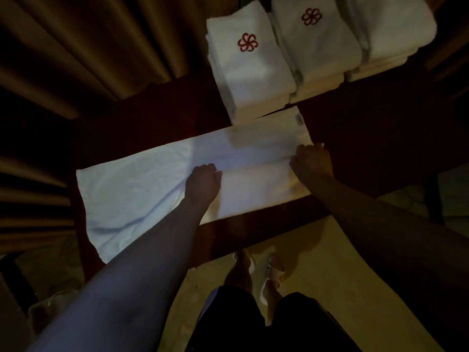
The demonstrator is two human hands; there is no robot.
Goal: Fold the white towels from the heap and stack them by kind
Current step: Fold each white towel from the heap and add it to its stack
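Both hands pinch the long white terry towel (152,189): left hand (203,182) mid-length, right hand (311,161) at its right end, the unfolded length running leftward.

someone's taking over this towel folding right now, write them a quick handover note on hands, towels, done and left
Left hand: fingers curled on the folded edge of the towel spread lengthwise on the dark table, near its middle.
Right hand: curled on the same edge at the towel's right end.
Done: three stacks of folded white towels at the far side; the left stack and middle stack show a red emblem on top, the right stack does not.
Left: the near long edge is folded over on the right half only; the left half lies flat and wrinkled. Finish folding, then stack it. The heap is out of view.
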